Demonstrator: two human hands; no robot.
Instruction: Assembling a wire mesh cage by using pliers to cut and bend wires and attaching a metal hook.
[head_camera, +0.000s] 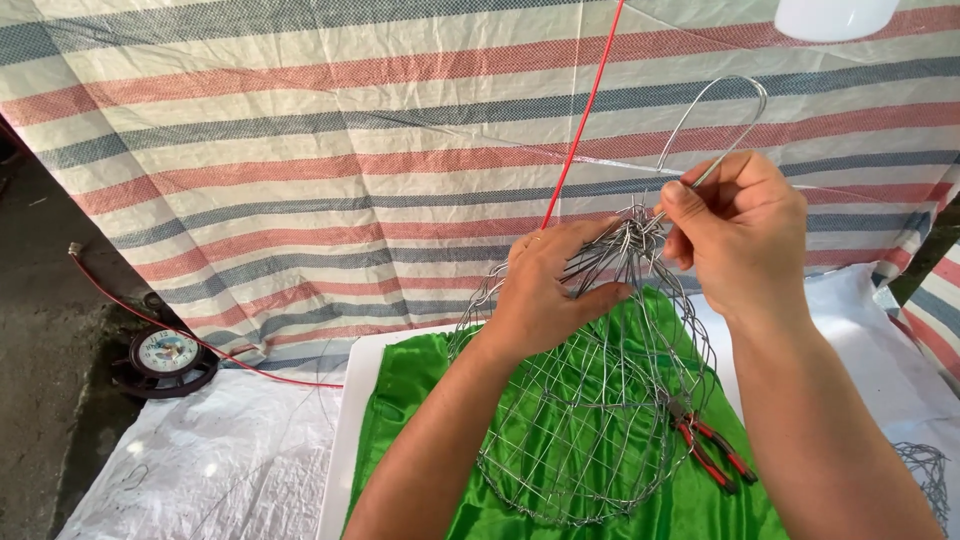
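A bell-shaped wire cage (590, 400), woven from thin silvery wire into an open grid, stands tilted over a sheet of bright green satin cloth (420, 390) that is spread on a white worktop (350, 400). The left hand (545, 295) lies against the upper left shoulder of the cage, palm down, its fingers curled around the ribs just below the point where all the wires gather into a twisted knot; its grip is closed on the cage. The right hand (740, 230) is raised just beside that knot, thumb and forefinger pinched narrowly on a loose wire strand (715, 110) that rises from the top of the cage, arches up in a loop and comes back down into the fingers. A pair of red-handled pliers (712, 450) lies on the green cloth near the lower right edge of the cage, under the right forearm, touched by neither hand. A thin red cord (585, 110) runs from the top of the picture down behind the left hand. Behind everything hangs a tarpaulin (300, 150) striped in red, blue and cream. At the left, on the ground, a small round clock (165, 355) sits beside a red cable, and white woven sacking (210, 460) is spread beneath it.
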